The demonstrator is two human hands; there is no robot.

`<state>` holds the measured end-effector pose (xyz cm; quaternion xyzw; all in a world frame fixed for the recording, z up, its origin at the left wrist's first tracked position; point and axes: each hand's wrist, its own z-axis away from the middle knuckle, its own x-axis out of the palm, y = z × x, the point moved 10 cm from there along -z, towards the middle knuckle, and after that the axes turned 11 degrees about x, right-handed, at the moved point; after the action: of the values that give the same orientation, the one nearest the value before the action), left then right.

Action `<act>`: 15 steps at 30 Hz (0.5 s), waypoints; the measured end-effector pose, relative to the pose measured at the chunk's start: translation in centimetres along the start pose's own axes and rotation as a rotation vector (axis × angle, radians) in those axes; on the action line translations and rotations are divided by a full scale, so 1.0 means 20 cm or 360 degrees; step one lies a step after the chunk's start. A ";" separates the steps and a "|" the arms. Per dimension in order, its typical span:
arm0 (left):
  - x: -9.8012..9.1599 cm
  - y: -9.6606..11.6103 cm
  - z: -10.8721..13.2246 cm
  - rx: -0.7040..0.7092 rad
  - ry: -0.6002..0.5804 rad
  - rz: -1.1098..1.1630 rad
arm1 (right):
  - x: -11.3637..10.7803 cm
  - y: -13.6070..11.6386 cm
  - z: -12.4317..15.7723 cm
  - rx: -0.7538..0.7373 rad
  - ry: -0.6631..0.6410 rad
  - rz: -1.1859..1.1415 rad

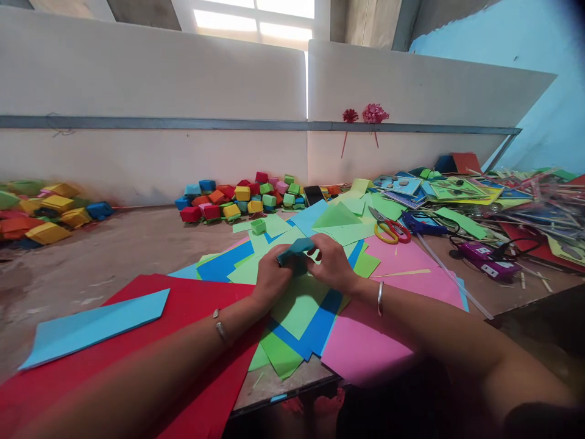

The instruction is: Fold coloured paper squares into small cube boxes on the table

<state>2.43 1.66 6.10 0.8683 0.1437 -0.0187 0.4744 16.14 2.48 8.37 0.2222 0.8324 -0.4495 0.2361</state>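
Note:
A small piece of folded blue paper (296,249) is held between both hands above the pile of coloured sheets. My left hand (273,275) grips its left side, fingers closed round it. On the right edge, my right hand (333,262) pinches it between thumb and fingers. Beneath the hands lie light green paper (297,311) and dark blue paper (331,314). A small green paper box (258,227) sits just beyond my left hand. Red paper (192,341) spreads under my left forearm, with a folded light blue strip (100,326) on it.
Small coloured paper boxes (242,195) are heaped along the white board, with another heap (55,210) at far left. Scissors (388,228), a blue glue gun (425,224) and a purple power strip (489,261) lie right. Pink paper (370,341) reaches the table's front edge.

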 end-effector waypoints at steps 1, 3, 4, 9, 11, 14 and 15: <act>0.00 -0.02 0.00 -0.0038 -0.0007 -0.0002 | 0.01 -0.01 0.00 -0.0032 -0.0018 0.0045; 0.01 -0.04 0.00 -0.0098 -0.0020 -0.0002 | 0.02 0.00 0.00 -0.0035 -0.0037 0.0132; 0.01 -0.04 0.00 -0.0101 -0.0013 -0.0003 | 0.02 0.00 0.00 -0.0017 -0.0036 0.0173; -0.02 0.03 0.00 0.0027 0.0040 0.0028 | 0.01 0.02 -0.01 0.0037 -0.0015 0.0284; -0.01 0.02 0.01 -0.0004 0.0039 0.0116 | 0.01 0.00 0.00 0.0004 -0.0003 0.0223; 0.01 -0.03 0.03 -0.0153 0.0045 0.0292 | 0.00 -0.01 0.00 -0.0051 -0.0019 0.0063; 0.02 -0.05 0.03 -0.0218 0.0038 0.0341 | 0.01 -0.01 0.00 -0.0049 -0.0036 0.0027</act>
<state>2.56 1.68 4.87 0.8444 0.0568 0.0523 0.5301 15.95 2.34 8.40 0.2204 0.8346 -0.4372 0.2525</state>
